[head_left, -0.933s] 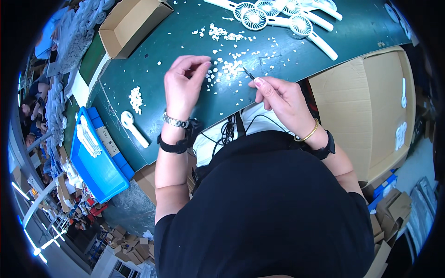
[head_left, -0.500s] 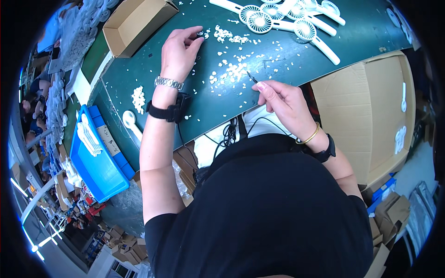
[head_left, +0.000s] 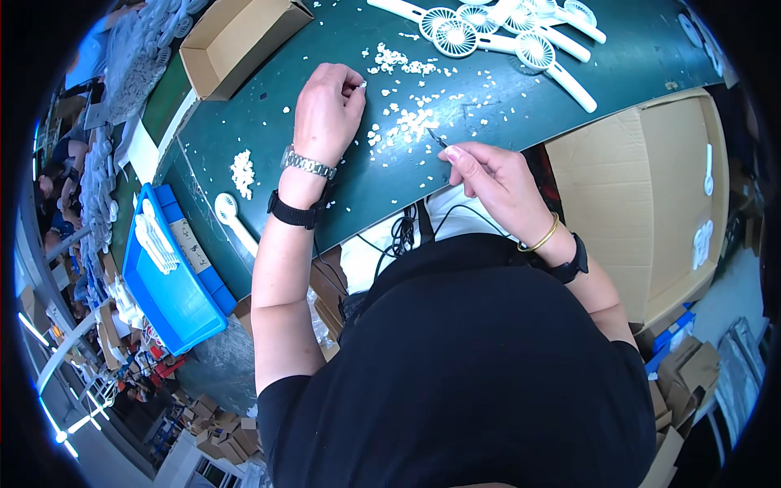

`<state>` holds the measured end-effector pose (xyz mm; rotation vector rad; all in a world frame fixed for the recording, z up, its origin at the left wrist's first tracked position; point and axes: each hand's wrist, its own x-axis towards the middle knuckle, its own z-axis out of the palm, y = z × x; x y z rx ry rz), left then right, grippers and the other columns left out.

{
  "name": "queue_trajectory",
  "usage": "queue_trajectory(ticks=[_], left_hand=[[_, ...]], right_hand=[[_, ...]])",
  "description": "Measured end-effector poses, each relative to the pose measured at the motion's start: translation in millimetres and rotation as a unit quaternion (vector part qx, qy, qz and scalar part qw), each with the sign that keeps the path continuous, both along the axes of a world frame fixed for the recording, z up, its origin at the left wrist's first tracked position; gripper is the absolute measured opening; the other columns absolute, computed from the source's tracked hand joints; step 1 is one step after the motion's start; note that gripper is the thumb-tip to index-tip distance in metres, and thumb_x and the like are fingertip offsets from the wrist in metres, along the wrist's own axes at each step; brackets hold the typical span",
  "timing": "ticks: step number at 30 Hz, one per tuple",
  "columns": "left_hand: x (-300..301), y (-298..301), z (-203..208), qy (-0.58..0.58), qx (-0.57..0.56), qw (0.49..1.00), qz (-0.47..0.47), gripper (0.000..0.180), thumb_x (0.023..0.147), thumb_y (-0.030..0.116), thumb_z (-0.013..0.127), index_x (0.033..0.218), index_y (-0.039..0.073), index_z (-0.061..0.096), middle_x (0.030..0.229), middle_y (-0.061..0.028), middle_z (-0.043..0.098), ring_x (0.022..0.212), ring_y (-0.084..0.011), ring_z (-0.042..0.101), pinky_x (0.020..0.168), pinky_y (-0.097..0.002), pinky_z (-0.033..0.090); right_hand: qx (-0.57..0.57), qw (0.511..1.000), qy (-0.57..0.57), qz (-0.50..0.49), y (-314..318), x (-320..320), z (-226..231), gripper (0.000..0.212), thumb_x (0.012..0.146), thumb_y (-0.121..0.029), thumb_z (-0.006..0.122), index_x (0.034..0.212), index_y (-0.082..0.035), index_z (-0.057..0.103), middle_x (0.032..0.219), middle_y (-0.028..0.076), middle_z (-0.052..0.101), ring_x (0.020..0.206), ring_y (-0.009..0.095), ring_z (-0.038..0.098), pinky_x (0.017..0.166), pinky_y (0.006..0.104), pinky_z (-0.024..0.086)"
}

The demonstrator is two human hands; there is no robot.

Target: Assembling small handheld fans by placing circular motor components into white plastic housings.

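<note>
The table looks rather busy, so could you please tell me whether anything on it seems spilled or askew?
White bits lie strewn loose across the table, not in a container, which could suggest a spill. One fan lies apart at left, away from the fan heap.

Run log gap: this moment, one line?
left hand: curled, white piece at thumb | right hand: pinching dark tool | green table: scattered white pieces

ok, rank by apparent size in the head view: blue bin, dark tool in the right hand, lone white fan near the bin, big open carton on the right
Largest to smallest:
1. Big open carton
2. Blue bin
3. Lone white fan
4. Dark tool, partly hidden by the right hand
</note>
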<state>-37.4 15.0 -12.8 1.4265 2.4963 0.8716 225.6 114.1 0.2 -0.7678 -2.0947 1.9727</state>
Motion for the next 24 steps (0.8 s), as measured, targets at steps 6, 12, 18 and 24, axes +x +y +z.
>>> queue_trajectory(ticks=[6, 12, 18, 24], left_hand=[[6.4, -4.7, 11.0, -0.102, 0.017, 0.993, 0.053, 0.009, 0.092, 0.002, 0.076, 0.100, 0.001, 0.073, 0.093, -0.0074, 0.074, 0.081, -0.0129, 0.072, 0.076, -0.0264, 0.059], [25.1, -18.4, 20.6, -0.330, 0.089, 0.939, 0.045, 0.010, 0.094, 0.002, 0.077, 0.102, -0.001, 0.072, 0.095, -0.0027, 0.075, 0.084, -0.0058, 0.070, 0.079, -0.0211, 0.059], [60.9, -30.5, 35.1, -0.464, 0.101, 0.880, 0.019, 0.013, 0.093, 0.001, 0.077, 0.104, -0.004, 0.072, 0.095, -0.0014, 0.073, 0.084, -0.0052, 0.069, 0.078, -0.0208, 0.059], [79.2, -35.2, 40.9, -0.393, 0.101, 0.914, 0.007, 0.014, 0.092, 0.000, 0.076, 0.105, -0.004, 0.073, 0.092, -0.0020, 0.074, 0.081, -0.0056, 0.069, 0.076, -0.0218, 0.059]], right_hand=[[0.004, 1.000, 0.005, 0.007, 0.6, 0.9, 1.0, 0.036, 0.113, -0.027, 0.057, 0.121, 0.003, 0.075, 0.082, 0.001, 0.067, 0.070, 0.008, 0.055, 0.066, 0.0238, 0.048], [-0.007, 1.000, 0.005, -0.001, 1.4, -1.6, 3.9, 0.036, 0.113, -0.027, 0.058, 0.121, 0.003, 0.075, 0.085, 0.002, 0.068, 0.073, 0.008, 0.056, 0.067, 0.0242, 0.048], [0.064, 0.997, 0.048, -0.001, -1.0, -6.5, -1.0, 0.035, 0.110, -0.027, 0.062, 0.122, 0.005, 0.074, 0.092, 0.009, 0.073, 0.081, 0.014, 0.067, 0.073, 0.0282, 0.052], [0.180, 0.983, 0.040, 0.005, -2.1, -5.3, 11.9, 0.035, 0.107, -0.027, 0.066, 0.121, 0.005, 0.073, 0.095, 0.015, 0.073, 0.082, 0.023, 0.070, 0.075, 0.0331, 0.054]])
